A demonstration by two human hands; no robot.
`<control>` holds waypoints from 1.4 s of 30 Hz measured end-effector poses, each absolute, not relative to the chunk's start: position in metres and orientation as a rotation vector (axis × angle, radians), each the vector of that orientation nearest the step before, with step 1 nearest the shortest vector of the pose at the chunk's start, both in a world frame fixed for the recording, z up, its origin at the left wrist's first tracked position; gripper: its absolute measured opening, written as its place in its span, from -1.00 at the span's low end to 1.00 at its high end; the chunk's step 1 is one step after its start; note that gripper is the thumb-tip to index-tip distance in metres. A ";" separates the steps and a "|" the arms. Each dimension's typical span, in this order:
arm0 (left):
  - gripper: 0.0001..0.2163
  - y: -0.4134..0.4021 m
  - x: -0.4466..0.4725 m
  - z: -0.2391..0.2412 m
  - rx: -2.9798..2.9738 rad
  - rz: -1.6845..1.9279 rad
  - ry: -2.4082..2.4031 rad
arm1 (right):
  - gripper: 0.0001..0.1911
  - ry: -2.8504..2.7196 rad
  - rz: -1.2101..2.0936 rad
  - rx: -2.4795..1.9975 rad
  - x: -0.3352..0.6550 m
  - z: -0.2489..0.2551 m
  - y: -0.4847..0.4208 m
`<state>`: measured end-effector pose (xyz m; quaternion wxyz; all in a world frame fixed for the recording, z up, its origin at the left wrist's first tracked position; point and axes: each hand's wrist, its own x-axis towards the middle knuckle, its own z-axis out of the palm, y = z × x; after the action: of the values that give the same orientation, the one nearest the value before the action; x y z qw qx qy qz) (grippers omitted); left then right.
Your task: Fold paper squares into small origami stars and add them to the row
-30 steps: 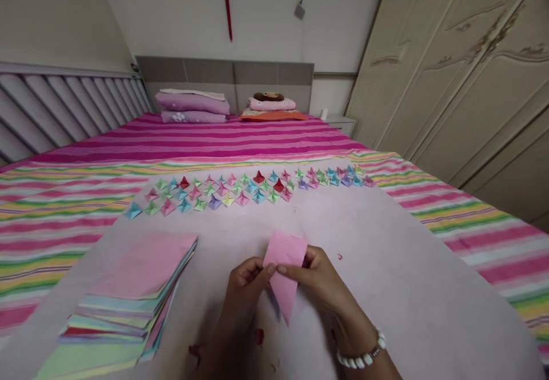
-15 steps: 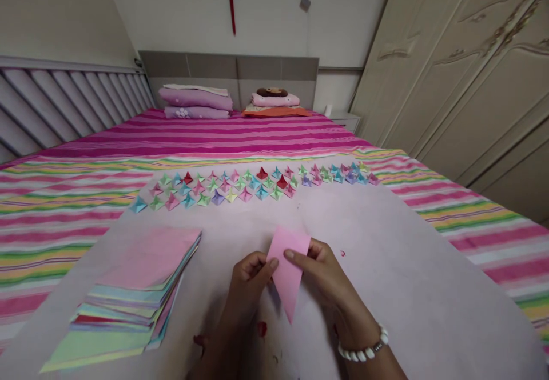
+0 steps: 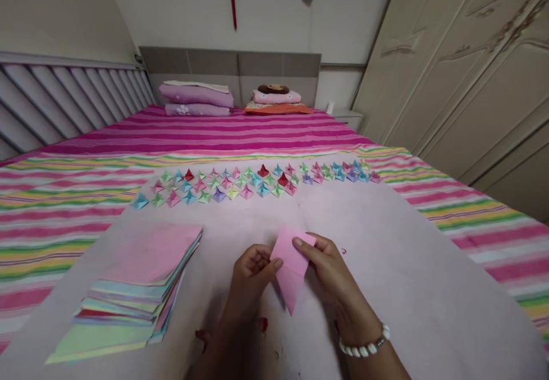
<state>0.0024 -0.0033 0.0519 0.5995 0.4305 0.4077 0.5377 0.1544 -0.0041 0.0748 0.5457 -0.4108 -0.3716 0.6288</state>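
Both my hands hold a folded pink paper [image 3: 291, 266] above a pale pink board [image 3: 386, 266] that lies on the bed. My left hand [image 3: 251, 280] pinches the paper's left edge with thumb and fingers closed. My right hand [image 3: 328, 271], a white bead bracelet on its wrist, grips the right side with its thumb on top. The paper's lower end tapers to a point between my wrists.
A stack of coloured paper sheets [image 3: 137, 294] lies at the board's left. Several small folded paper pieces [image 3: 257, 183] stand in rows along the board's far edge. The striped bedspread [image 3: 64, 197] surrounds the board; pillows [image 3: 195, 100] lie by the headboard, a wardrobe [image 3: 472, 71] stands right.
The pink paper has sunk a little and looks shorter at its top. My right thumb has shifted up along its upper edge. The view has tilted slightly.
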 end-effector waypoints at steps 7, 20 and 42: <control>-0.76 -0.004 0.002 0.044 1.094 1.422 0.940 | -0.67 -0.870 1.427 -1.009 0.154 0.078 -0.002; -0.78 -0.008 0.001 0.051 1.375 1.398 1.034 | -0.81 -0.971 1.193 -1.037 0.158 0.079 -0.001; -0.81 -0.007 0.000 0.053 1.442 1.414 1.009 | -0.71 -1.192 1.255 -1.077 0.166 0.079 -0.003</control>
<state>-0.0005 -0.0072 0.0529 0.4277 0.5775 0.4039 0.5661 0.1662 -0.0028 0.0794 0.5237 -0.4501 -0.4980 0.5245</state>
